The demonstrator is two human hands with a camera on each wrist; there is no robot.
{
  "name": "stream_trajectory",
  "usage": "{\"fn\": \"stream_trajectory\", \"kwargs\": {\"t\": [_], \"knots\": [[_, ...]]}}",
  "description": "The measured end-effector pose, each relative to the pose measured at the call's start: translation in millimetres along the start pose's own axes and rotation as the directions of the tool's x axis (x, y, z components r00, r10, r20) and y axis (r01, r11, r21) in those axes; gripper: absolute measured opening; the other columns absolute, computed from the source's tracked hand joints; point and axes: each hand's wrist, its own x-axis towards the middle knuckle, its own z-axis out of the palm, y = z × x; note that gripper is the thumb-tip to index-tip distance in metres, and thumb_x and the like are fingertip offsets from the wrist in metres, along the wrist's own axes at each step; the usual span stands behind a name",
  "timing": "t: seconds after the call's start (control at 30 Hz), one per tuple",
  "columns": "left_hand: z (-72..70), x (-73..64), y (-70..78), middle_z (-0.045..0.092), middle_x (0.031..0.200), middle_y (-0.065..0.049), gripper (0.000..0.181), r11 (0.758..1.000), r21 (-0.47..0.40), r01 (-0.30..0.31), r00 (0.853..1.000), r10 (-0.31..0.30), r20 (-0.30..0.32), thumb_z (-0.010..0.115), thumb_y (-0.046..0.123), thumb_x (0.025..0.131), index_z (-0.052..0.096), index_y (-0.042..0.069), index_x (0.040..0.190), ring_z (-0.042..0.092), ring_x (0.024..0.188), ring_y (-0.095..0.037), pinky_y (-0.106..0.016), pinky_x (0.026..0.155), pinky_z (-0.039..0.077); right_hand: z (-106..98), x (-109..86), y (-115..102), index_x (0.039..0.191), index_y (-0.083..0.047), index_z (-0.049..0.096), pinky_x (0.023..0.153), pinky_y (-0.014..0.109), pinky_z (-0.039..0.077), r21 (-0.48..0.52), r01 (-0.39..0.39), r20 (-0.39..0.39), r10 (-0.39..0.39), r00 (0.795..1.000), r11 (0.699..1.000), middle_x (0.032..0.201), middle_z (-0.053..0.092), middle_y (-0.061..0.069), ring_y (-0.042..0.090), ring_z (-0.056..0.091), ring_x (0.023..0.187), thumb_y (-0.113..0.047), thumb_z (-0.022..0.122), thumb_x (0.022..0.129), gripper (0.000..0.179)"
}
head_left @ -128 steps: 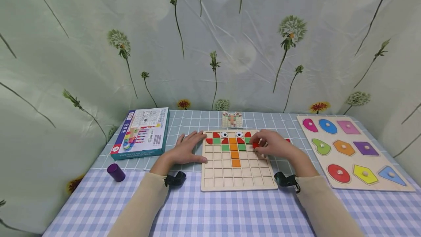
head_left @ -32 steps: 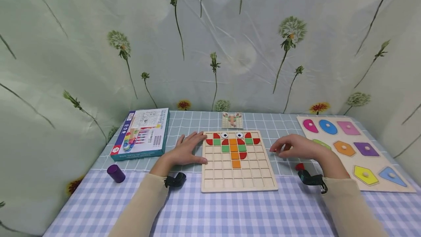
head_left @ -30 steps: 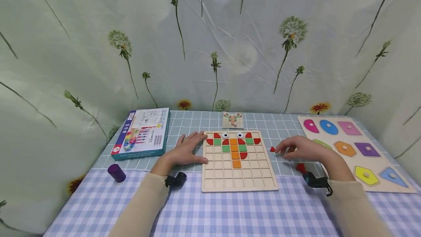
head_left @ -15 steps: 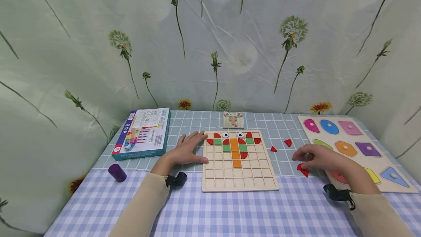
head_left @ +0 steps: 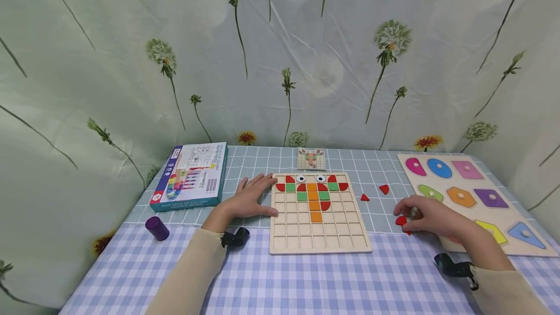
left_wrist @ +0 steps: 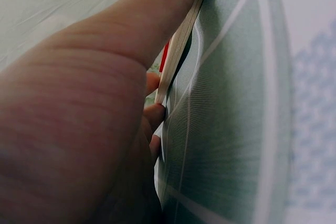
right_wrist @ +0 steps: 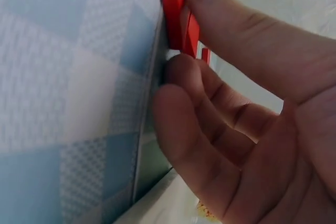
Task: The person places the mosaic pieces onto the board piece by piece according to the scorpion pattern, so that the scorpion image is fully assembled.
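Note:
My left hand [head_left: 247, 201] lies with spread fingers along the left edge of the wooden grid board [head_left: 302, 244]; its thumb and fingertips touch that edge in the left wrist view. Red, green and orange tiles and two eye tiles sit in the board's upper squares. Right of the board, my right hand [head_left: 433, 215] pinches a red quarter-circle tile [head_left: 400, 220] low over the cloth. The right wrist view shows the thumb against this red tile [right_wrist: 191, 32], with another red tile [right_wrist: 172, 19] beside it; the index fingertip is mostly hidden there.
A red triangle [head_left: 365, 198] and a red rounded tile [head_left: 384, 189] lie right of the board. Behind it stands a small pattern card [head_left: 311, 159]. A knobbed shape puzzle [head_left: 446, 193] lies at right; a boxed set [head_left: 190, 176] and a purple cylinder [head_left: 157, 228] are left.
My right hand has set a red tile below the right green one and another at the upper right, then moved right to the loose red tiles. The left hand stays at the edge.

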Motion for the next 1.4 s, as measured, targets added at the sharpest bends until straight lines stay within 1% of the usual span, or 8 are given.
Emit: {"fn": "stream_trajectory", "kwargs": {"t": [0.1, 0.33, 0.53, 0.8, 0.97, 1.13, 1.27, 1.4], "knots": [[-0.3, 0.2, 0.4, 0.019, 0.169, -0.002, 0.096, 1.0, -0.002, 0.003, 1.0, -0.003, -0.001, 0.075, 0.06, 0.08, 0.031, 0.024, 0.158, 0.007, 0.158, -0.028, -0.061, 0.124, -0.004, 1, 0.0, -2, 0.108, -0.014, 0.068, 0.061, 0.02, 0.047, -0.002, -0.002, 0.004, 0.002, 1.0, 1.0, 0.091, 0.06, -0.001, 0.013, 0.051, 0.075, -0.022, 0.083, 0.081, 0.032], [-0.7, 0.3, 0.7, 0.019, 0.169, -0.002, 0.096, 1.0, -0.006, 0.002, 1.0, -0.002, 0.0, 0.075, 0.06, 0.08, 0.031, 0.023, 0.158, 0.007, 0.158, -0.028, -0.062, 0.124, -0.004, 5, 7.4, -8, 0.105, -0.014, 0.068, 0.066, 0.021, 0.05, 0.001, -0.03, -0.016, 0.03, 0.999, 1.0, 0.094, 0.062, 0.0, 0.015, 0.054, 0.081, -0.018, 0.081, 0.082, 0.027], [-0.1, -0.1, 1.0, 0.019, 0.169, -0.002, 0.095, 1.0, -0.006, 0.002, 1.0, -0.002, 0.001, 0.075, 0.059, 0.081, 0.031, 0.024, 0.158, 0.007, 0.158, -0.028, -0.062, 0.124, -0.004, 8, 19.9, -17, 0.101, -0.012, 0.066, 0.061, 0.022, 0.051, -0.008, -0.004, -0.043, 0.004, 0.999, 1.0, 0.091, 0.06, 0.001, 0.015, 0.054, 0.077, -0.014, 0.081, 0.082, 0.024], [-0.1, -0.3, 1.5, 0.02, 0.169, -0.002, 0.095, 1.0, -0.003, 0.005, 1.0, -0.005, -0.005, 0.075, 0.059, 0.08, 0.032, 0.024, 0.157, 0.007, 0.158, -0.027, -0.062, 0.124, -0.004, 8, 40.7, -26, 0.102, -0.009, 0.066, 0.062, 0.025, 0.056, 0.032, -0.022, -0.043, 0.023, 0.999, 0.999, 0.096, 0.063, 0.006, 0.015, 0.056, 0.074, -0.013, 0.079, 0.083, 0.024], [0.1, -0.1, 1.2, 0.019, 0.169, -0.002, 0.095, 1.0, -0.003, 0.008, 1.0, -0.008, -0.004, 0.075, 0.059, 0.08, 0.032, 0.023, 0.157, 0.007, 0.158, -0.027, -0.061, 0.124, -0.004, 11, 51.3, -32, 0.1, -0.009, 0.066, 0.063, 0.027, 0.057, 0.071, -0.053, -0.045, 0.056, 0.997, 0.996, 0.092, 0.064, 0.006, 0.016, 0.057, 0.069, -0.012, 0.076, 0.086, 0.018], [0.7, 0.5, 0.9, 0.02, 0.169, -0.001, 0.095, 1.0, -0.001, 0.009, 1.0, -0.009, -0.004, 0.075, 0.059, 0.08, 0.032, 0.024, 0.157, 0.007, 0.158, -0.027, -0.061, 0.124, -0.004, 12, 57.1, -39, 0.099, -0.01, 0.067, 0.06, 0.027, 0.056, 0.065, -0.012, -0.066, 0.017, 0.998, 0.998, 0.086, 0.064, 0.004, 0.015, 0.057, 0.066, -0.013, 0.076, 0.087, 0.016], [0.5, 0.4, 0.8, 0.02, 0.169, -0.002, 0.095, 1.0, -0.007, 0.007, 1.0, -0.007, -0.006, 0.076, 0.058, 0.08, 0.032, 0.023, 0.157, 0.007, 0.158, -0.027, -0.061, 0.124, -0.004, 11, 62.1, -50, 0.1, -0.011, 0.07, 0.061, 0.026, 0.056, 0.061, 0.028, -0.084, -0.023, 0.996, 0.998, 0.089, 0.064, 0.004, 0.015, 0.058, 0.068, -0.016, 0.075, 0.088, 0.014], [0.7, 0.0, 0.3, 0.02, 0.169, -0.001, 0.095, 1.0, -0.007, 0.007, 1.0, -0.007, -0.006, 0.075, 0.059, 0.08, 0.033, 0.023, 0.157, 0.008, 0.158, -0.027, -0.061, 0.124, -0.004, 11, 69.3, -66, 0.1, -0.011, 0.069, 0.059, 0.027, 0.056, 0.083, 0.064, -0.08, -0.058, 0.995, 0.994, 0.092, 0.063, 0.005, 0.017, 0.059, 0.065, -0.016, 0.074, 0.09, 0.012]]}}
